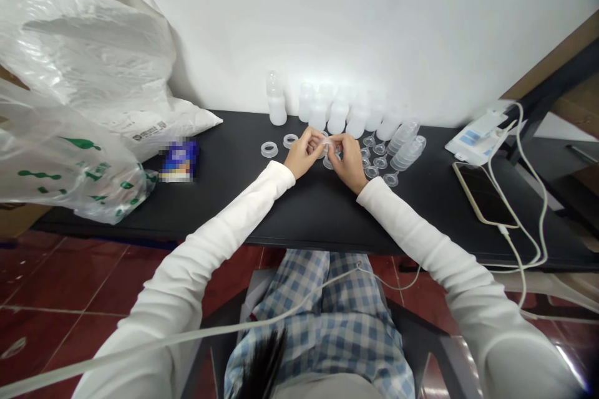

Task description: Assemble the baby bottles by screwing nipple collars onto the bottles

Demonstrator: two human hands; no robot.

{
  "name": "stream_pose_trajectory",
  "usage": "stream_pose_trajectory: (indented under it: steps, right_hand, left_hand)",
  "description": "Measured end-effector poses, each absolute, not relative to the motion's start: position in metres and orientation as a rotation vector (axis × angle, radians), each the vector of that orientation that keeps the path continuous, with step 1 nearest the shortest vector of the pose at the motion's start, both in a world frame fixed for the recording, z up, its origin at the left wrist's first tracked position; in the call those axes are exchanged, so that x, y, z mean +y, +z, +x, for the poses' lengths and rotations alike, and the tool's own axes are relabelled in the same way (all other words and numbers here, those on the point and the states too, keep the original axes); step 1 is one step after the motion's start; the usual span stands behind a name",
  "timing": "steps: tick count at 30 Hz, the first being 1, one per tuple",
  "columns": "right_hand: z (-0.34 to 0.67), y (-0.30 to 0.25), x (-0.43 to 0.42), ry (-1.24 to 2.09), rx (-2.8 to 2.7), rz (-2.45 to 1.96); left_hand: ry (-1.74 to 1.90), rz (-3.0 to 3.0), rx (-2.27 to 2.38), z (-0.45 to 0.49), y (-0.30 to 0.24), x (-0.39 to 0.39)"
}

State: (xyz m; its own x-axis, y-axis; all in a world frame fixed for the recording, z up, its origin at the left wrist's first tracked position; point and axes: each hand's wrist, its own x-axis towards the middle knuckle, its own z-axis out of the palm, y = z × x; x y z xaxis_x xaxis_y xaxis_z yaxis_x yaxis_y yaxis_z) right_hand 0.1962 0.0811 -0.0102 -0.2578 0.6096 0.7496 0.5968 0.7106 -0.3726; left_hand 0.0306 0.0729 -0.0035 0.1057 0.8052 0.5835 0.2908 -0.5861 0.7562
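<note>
My left hand (305,153) and my right hand (345,159) meet above the black table, fingertips pinched around a small translucent bottle part (326,143). Whether this part is a ring, a nipple or both joined, I cannot tell. Left of my hands lie two white screw rings (269,149), one partly behind my left fingers. Several clear silicone nipples (380,163) rest just right of my right hand. Behind my hands stand several frosted baby bottles (337,117). One capped bottle (276,100) stands apart to their left.
Stacked clear caps (408,153) stand at the right of the bottles. Farther right are a phone (484,193) on a white cable (540,212) and a white plastic packet (477,137). Large plastic bags (88,62) and a blurred blue pack (179,161) occupy the left.
</note>
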Motion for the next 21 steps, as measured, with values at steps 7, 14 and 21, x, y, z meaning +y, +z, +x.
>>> stream_pose_trajectory:
  steps: [7,14,21]
  right_hand:
    - [0.1964,-0.0072,0.0749,-0.026,-1.939,-0.943]
    - [0.1988,-0.0084,0.0768,-0.073,-1.949,-0.959]
    - [0.1986,-0.0086,0.0750,-0.020,-1.969,-0.908]
  left_hand:
    - [1.513,1.881,1.034,0.0295,-0.0033,0.0750]
    - [1.543,1.918,1.054,0.0305,-0.0047,0.0756]
    - [1.539,1.940,1.096,0.0304,-0.0041,0.0752]
